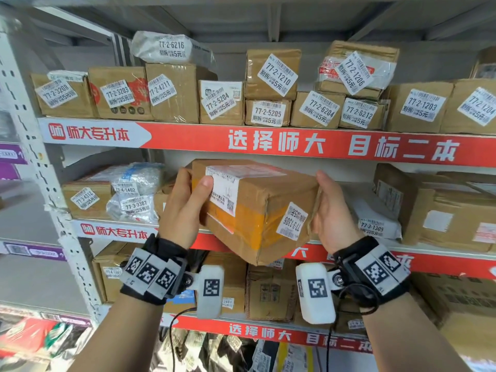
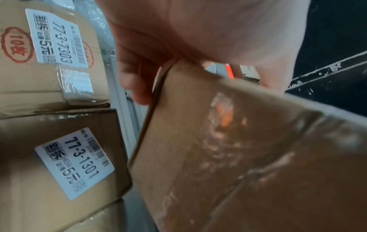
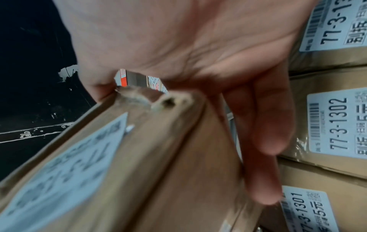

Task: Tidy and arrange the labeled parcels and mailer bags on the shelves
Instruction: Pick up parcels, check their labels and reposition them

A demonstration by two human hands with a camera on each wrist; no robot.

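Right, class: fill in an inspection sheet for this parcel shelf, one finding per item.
Surface: the middle shelf has an open gap behind the held box.
Job's things: cardboard box 77-3-1306 is tilted, held in front of the gap; white mailer 77-3-1305 lies right of it.
Clutter: bubble-wrap parcels piled at the left.
Grippers: left hand and right hand grip the box's ends.
Cables: black cable hangs from the left wrist.
Surroundings: top shelf parcels stacked, labels facing out.
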